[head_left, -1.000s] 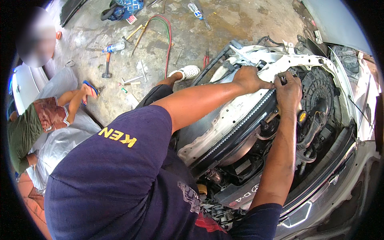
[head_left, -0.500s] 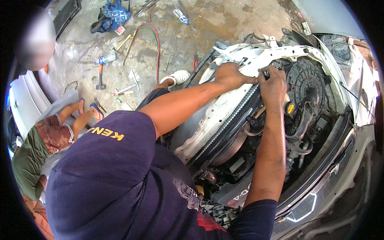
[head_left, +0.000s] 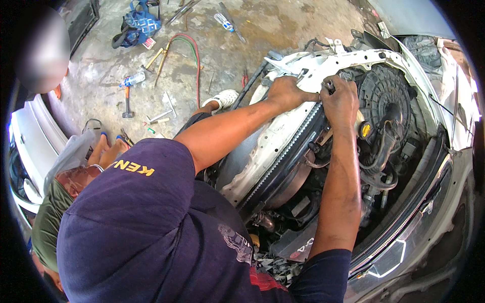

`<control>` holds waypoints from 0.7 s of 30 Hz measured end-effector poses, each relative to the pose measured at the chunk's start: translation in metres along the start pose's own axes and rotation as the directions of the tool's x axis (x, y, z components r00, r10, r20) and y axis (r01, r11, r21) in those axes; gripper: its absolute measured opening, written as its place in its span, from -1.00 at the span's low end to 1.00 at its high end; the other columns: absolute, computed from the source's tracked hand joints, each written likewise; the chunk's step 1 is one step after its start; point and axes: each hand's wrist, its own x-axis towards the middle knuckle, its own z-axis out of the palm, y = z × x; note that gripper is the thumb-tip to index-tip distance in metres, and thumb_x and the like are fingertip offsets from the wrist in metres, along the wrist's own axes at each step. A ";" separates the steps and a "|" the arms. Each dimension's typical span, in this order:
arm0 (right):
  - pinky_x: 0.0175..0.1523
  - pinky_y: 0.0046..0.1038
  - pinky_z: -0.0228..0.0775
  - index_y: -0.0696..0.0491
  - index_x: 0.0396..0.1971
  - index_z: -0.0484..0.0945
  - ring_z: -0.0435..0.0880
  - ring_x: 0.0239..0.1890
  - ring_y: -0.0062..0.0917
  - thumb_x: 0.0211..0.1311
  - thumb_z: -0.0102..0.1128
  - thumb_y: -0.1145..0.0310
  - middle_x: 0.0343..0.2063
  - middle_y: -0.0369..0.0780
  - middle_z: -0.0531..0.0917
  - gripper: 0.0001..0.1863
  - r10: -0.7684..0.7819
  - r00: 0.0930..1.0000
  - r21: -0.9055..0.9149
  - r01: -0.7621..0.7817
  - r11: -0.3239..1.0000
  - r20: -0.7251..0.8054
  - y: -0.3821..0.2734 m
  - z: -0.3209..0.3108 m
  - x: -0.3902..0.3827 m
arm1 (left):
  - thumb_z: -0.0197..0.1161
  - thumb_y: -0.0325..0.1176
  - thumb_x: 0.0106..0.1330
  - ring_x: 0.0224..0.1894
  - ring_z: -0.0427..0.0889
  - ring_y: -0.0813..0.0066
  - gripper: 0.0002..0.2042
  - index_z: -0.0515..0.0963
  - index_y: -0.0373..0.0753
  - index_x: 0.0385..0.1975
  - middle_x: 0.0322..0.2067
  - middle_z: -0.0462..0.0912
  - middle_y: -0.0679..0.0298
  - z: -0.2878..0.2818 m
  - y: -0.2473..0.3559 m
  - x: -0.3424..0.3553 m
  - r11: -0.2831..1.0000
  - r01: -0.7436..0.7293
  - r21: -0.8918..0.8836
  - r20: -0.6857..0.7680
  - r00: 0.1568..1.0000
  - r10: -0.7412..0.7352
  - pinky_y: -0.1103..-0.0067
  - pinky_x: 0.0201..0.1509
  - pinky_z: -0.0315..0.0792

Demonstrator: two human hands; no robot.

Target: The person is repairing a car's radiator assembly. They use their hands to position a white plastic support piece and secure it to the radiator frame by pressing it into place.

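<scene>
A car front with an uncovered engine bay fills the right half. My left hand (head_left: 289,93) rests on its white upper frame (head_left: 357,56), fingers bent over the metal, thumb pointing at my right hand. My right hand (head_left: 338,101) is beside it at the top edge of the radiator (head_left: 283,155), fingers closed around a small dark thing I cannot make out. A black fan housing (head_left: 384,91), hoses (head_left: 379,171) and a yellow cap (head_left: 364,130) are right of my right hand.
Another person (head_left: 53,222) in a green top is low at left, beside a pale car panel (head_left: 35,136). On the concrete floor (head_left: 273,30) lie a hammer (head_left: 127,106), bottles (head_left: 132,80), hoses (head_left: 196,76), hand tools (head_left: 169,106) and a blue bag (head_left: 139,28).
The view has shifted, so the car appears further left and higher. My hands stay at the same spot, right fingers slightly more curled. The other person now appears lower, partly behind my shoulder.
</scene>
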 end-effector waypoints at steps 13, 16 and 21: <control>0.19 -0.18 0.54 -0.04 -0.22 0.76 0.64 0.04 -0.18 0.16 0.46 0.30 -0.19 -0.20 0.77 -0.81 0.019 0.998 0.025 -0.017 1.000 -0.058 0.001 0.002 0.000 | 0.63 0.47 -0.23 -0.09 0.83 0.04 -0.01 0.74 -0.51 -0.15 -0.18 0.81 -0.15 0.006 -0.010 0.006 0.998 -0.034 -0.049 -0.025 0.999 0.033 0.33 0.07 0.64; 0.19 -0.18 0.54 -0.04 -0.21 0.76 0.64 0.04 -0.19 0.15 0.45 0.30 -0.16 -0.20 0.77 -0.80 0.008 0.998 0.017 -0.006 1.000 -0.070 0.007 0.003 -0.001 | 0.63 0.48 -0.23 -0.08 0.82 0.03 0.00 0.74 -0.52 -0.15 -0.17 0.81 -0.16 0.006 -0.006 0.003 1.000 -0.025 -0.018 -0.027 0.999 0.025 0.33 0.08 0.64; 0.18 -0.18 0.55 -0.03 -0.21 0.76 0.64 0.03 -0.20 0.14 0.43 0.32 -0.15 -0.21 0.77 -0.80 -0.001 0.998 0.011 0.001 1.000 -0.055 0.008 0.006 0.000 | 0.62 0.50 -0.23 -0.06 0.82 0.01 0.03 0.73 -0.54 -0.15 -0.17 0.80 -0.18 0.007 -0.010 0.006 0.999 0.000 -0.045 0.006 1.000 0.001 0.33 0.09 0.63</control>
